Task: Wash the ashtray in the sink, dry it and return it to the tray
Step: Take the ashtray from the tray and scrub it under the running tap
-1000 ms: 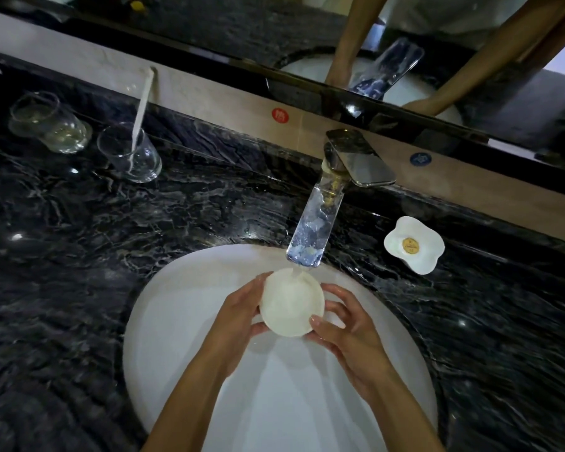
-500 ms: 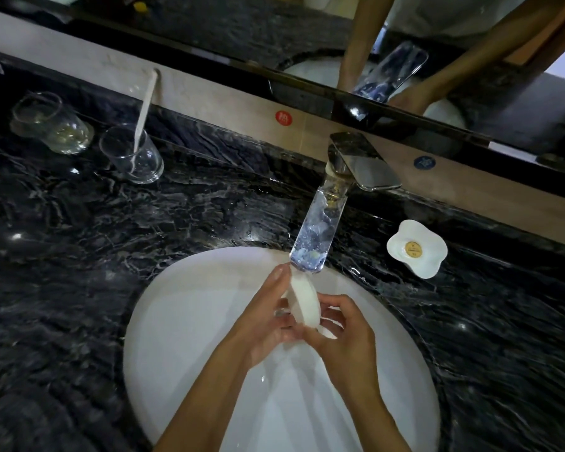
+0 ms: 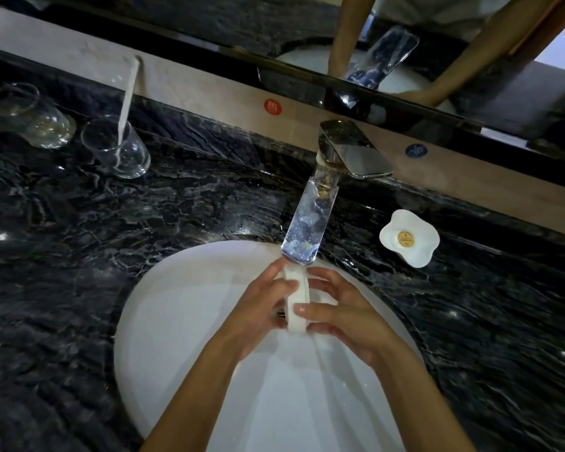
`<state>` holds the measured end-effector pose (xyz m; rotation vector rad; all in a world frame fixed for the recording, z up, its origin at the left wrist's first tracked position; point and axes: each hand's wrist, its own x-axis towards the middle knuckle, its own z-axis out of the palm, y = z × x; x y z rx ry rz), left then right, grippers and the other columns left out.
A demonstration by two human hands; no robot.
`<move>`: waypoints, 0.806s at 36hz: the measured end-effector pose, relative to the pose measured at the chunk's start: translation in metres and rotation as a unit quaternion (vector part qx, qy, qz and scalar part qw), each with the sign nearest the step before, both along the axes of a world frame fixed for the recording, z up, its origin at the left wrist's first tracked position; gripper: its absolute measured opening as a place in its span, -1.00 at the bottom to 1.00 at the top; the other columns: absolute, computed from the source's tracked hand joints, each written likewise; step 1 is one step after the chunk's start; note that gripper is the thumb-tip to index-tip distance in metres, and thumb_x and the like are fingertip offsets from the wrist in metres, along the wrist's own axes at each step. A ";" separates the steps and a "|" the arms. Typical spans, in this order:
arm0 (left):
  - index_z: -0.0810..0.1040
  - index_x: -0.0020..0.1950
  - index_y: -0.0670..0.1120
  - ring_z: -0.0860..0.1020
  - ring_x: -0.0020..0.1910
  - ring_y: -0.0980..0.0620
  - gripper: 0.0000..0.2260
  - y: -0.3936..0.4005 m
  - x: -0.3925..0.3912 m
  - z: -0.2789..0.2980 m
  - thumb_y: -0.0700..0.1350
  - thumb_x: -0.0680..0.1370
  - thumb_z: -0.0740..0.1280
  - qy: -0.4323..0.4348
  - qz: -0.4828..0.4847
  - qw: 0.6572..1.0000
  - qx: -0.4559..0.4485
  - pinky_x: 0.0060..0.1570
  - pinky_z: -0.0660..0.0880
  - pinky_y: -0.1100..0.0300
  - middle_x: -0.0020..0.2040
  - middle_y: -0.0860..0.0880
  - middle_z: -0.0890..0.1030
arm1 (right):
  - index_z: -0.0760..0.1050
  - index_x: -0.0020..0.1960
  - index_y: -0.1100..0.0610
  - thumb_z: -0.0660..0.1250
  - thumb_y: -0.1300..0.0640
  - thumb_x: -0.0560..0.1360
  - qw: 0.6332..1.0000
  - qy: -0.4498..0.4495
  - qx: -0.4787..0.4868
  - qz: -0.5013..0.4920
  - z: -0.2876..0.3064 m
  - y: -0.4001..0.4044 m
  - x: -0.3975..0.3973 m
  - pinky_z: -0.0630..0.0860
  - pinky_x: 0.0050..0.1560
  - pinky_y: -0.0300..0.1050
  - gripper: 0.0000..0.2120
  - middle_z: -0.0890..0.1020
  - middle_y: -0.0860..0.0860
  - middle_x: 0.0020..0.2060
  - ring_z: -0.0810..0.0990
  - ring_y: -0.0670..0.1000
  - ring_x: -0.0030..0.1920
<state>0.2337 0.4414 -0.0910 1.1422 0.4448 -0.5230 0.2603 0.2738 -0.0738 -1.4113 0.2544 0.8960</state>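
**Ashtray held on edge under the faucet**

A round white ashtray (image 3: 297, 300), smooth and matte, is held on its edge over the middle of a white oval sink (image 3: 177, 321). Only its thick rim shows, a pale band running from far to near, so its flat faces point left and right. The far end of the rim sits just under the tip of a glossy, flat chrome faucet (image 3: 304, 223).

The left hand (image 3: 258, 318) grips the ashtray's left face with curled fingers, the thumb across the rim. The right hand (image 3: 346, 318) grips the right face, its fingertips curled over the rim.

The sink is set in a table (image 3: 79, 230) of polished black stone with white veins. Far left stand two clear glasses (image 3: 115, 148), one holding a white stick. Right of the faucet lies a white flower-shaped dish (image 3: 409, 238) with a gold disc at its centre.
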 end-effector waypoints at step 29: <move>0.55 0.35 0.04 0.54 0.29 -0.23 -0.68 0.028 0.012 -0.001 -0.14 0.59 0.35 0.022 0.022 0.998 -0.061 0.08 0.55 -0.23 0.34 -0.18 0.58 | 0.27 0.35 -0.29 0.60 0.38 0.27 0.985 -0.105 -0.023 0.136 -0.009 0.017 0.004 0.63 0.17 0.12 -0.08 0.59 -0.35 0.10 0.61 -0.16 0.20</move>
